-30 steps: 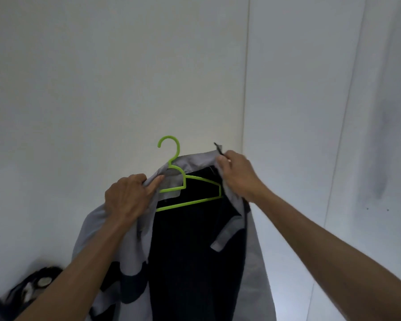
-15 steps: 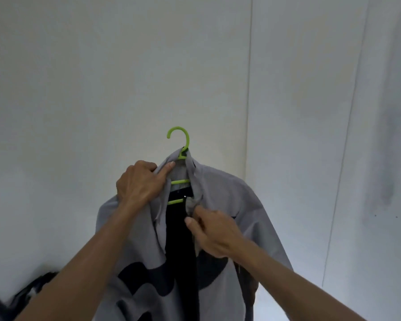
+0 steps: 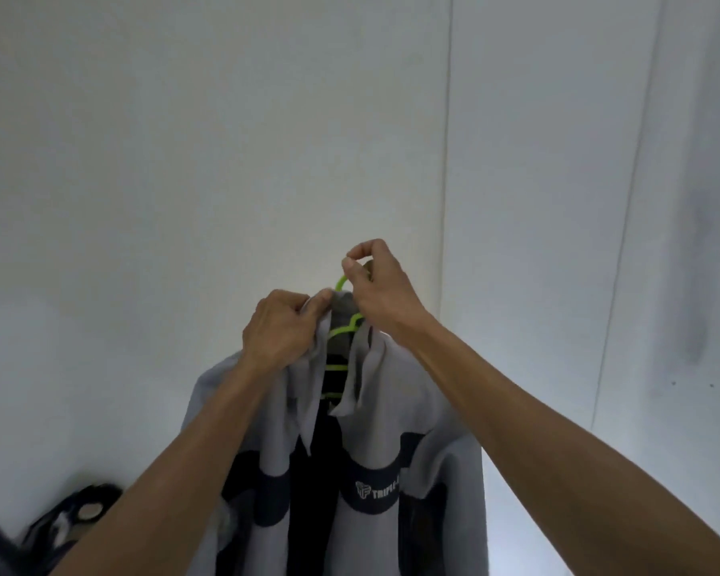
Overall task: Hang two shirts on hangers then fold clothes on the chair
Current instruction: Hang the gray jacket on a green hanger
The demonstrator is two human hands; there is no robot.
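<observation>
Up from the placket, the right hand [image 3: 381, 293] now pinches the green hanger [image 3: 344, 331] hook, apparently; the left hand [image 3: 281, 330] grips the grey shirt [image 3: 375, 413] collar beside it.

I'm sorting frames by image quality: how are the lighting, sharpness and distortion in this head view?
Head view: dim, flat light with a brighter patch on the wall behind the hands; the shirt logo reads soft; wide-angle bending curves the wall seams; the dark object at lower left is blurred.

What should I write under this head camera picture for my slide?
Right hand grips the green hanger hook while left hand holds the grey shirt collar.
</observation>
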